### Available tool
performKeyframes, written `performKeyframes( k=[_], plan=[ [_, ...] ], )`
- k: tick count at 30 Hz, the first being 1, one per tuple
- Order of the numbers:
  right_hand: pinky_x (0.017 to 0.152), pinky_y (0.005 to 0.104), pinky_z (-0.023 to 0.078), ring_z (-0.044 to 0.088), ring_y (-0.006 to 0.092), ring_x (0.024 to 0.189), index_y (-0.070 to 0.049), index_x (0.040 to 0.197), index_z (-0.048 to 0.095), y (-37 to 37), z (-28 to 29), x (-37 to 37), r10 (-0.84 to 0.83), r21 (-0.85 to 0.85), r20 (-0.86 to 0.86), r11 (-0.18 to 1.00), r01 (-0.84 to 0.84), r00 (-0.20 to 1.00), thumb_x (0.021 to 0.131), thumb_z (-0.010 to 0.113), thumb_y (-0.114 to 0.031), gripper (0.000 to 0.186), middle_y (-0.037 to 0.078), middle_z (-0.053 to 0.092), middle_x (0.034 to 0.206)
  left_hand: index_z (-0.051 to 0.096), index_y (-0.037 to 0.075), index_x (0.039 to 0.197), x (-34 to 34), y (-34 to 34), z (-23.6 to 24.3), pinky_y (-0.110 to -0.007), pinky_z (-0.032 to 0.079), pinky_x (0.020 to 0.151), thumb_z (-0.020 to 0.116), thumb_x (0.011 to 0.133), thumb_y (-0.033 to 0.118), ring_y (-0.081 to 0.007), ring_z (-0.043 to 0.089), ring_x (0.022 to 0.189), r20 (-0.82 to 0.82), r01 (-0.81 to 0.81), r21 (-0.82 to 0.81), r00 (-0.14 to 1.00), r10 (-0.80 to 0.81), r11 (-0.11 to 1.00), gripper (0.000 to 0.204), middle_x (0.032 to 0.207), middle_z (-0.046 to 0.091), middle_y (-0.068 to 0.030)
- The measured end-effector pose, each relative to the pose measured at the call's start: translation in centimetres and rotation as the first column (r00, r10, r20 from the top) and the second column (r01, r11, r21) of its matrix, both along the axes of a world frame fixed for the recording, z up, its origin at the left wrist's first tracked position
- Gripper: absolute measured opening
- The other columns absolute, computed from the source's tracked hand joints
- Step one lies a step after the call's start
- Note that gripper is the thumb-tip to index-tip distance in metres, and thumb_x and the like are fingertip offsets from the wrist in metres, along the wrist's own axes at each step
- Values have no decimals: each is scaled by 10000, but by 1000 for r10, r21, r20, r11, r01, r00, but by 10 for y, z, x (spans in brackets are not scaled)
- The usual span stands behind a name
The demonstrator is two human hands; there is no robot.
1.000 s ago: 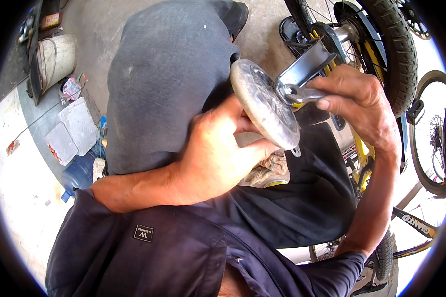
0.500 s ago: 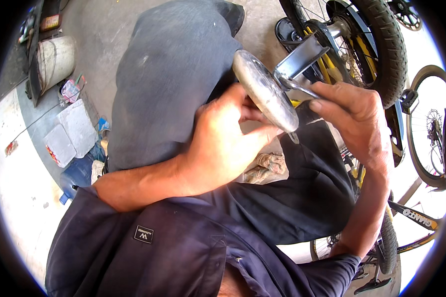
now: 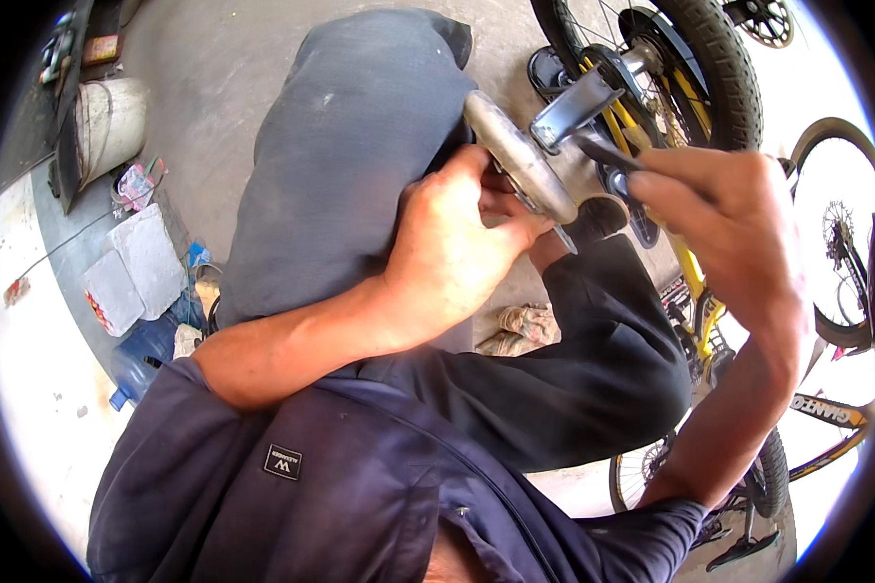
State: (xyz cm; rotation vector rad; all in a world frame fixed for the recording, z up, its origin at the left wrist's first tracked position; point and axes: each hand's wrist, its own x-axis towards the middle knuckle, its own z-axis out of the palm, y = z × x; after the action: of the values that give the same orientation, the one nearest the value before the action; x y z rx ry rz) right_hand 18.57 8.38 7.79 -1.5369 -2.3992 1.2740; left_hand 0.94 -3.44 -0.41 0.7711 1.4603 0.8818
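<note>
My left hand (image 3: pixel 457 238) is closed around a small pale wheel (image 3: pixel 517 151), which is seen nearly edge-on above my thighs. A bent metal bracket (image 3: pixel 578 105) stands out from the wheel's far right side. The tip of a thin metal piece (image 3: pixel 566 239) shows below the wheel, by my left thumb. To the right of the wheel, my right hand (image 3: pixel 724 199) is closed on the handle of a dark wrench-like tool (image 3: pixel 608 155). Motion smears this tool, so its exact kind is unclear. Its end lies close to the bracket; whether they touch is hard to tell.
A bicycle wheel with a knobby tyre (image 3: pixel 734 87) stands at the far right, with more bicycles (image 3: pixel 836 233) beyond my right arm. A crumpled cloth (image 3: pixel 525 328) lies between my legs. At left are pale blocks (image 3: pixel 146 257), a blue bottle (image 3: pixel 136 367) and a white bucket (image 3: pixel 112 126).
My right hand has drawn the tool back to the right, away from the wheel's centre. The wheel in my left hand has turned more edge-on.
</note>
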Motion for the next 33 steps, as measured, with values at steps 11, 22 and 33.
performKeyframes(
  k=[11, 22, 33],
  plan=[
    [722, 279, 479, 610, 140, 757, 41, 1048, 695, 7, -63, 29, -30, -170, -323, 985, -27, 946, 850, 688, -73, 229, 95, 662, 813, 568, -66, 1028, 1, -5, -8, -303, 582, 757, 748, 760, -36, -212, 716, 866, 24, -109, 203, 994, 107, 973, 325, 963, 707, -161],
    [731, 287, 481, 598, 148, 797, 22, 1064, 698, 18, -79, 24, 3, -254, -359, 962, -101, 933, 834, 715, -62, 246, 71, 635, 839, 572, -47, 1025, -2, -8, -7, -314, 587, 781, 761, 765, -25, -224, 718, 909, -9, -89, 195, 996, 93, 977, 322, 967, 711, -154],
    [732, 298, 463, 569, 160, 791, -1, 1073, 713, 27, -87, 22, 155, -125, -353, 969, -211, 923, 810, 717, -42, 266, 67, 619, 839, 581, -27, 1015, -4, -6, -2, -306, 585, 758, 779, 762, 1, -206, 722, 901, -78, -56, 170, 994, 70, 984, 322, 941, 718, -132]
  ],
)
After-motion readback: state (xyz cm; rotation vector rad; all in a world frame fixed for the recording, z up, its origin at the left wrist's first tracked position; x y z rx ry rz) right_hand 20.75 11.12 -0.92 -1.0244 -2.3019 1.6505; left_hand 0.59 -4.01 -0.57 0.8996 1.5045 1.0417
